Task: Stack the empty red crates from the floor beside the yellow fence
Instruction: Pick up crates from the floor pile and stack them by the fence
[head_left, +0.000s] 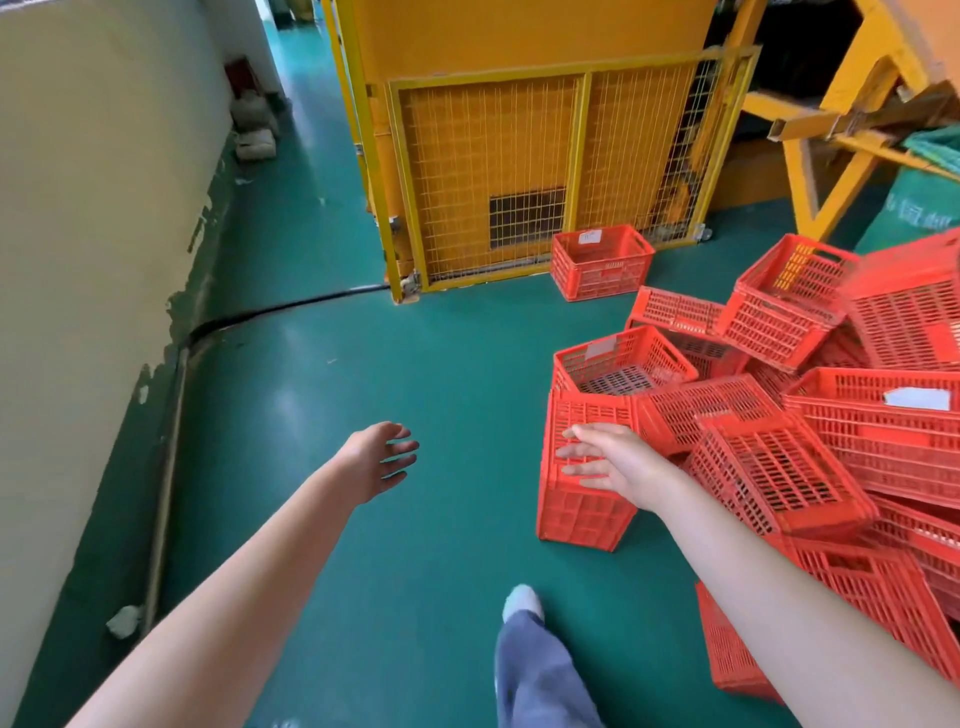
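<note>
A: Two hands to tag. States?
B: Left hand (376, 460) first: hovers over green floor (415, 353), fingers apart and relaxed, holds nothing. Right hand (618, 465): stretched at tipped crate (579, 506), fingers straight and spread across its slatted side. Can't tell if touching.
A: Tipped crate where?
B: On its side at near-left edge of crate pile (841, 431), right of frame. Sits just in front of open-topped crate (618, 353).
A: Anything at fence?
B: One upright crate (600, 265), empty, on floor just beside right panel of yellow mesh fence (488, 171). Paper tag on its back rim. Well apart from both hands.
A: Pile?
B: Jumbled, tilted every way. White label (917, 398) on one. No clean count possible.
A: Rest?
B: Black cable (280, 309) along floor from wall (78, 208) to fence corner. Grey trouser leg (535, 670) and white shoe (522, 603) bottom centre, between arms. Yellow steel frame (852, 130) top right.
</note>
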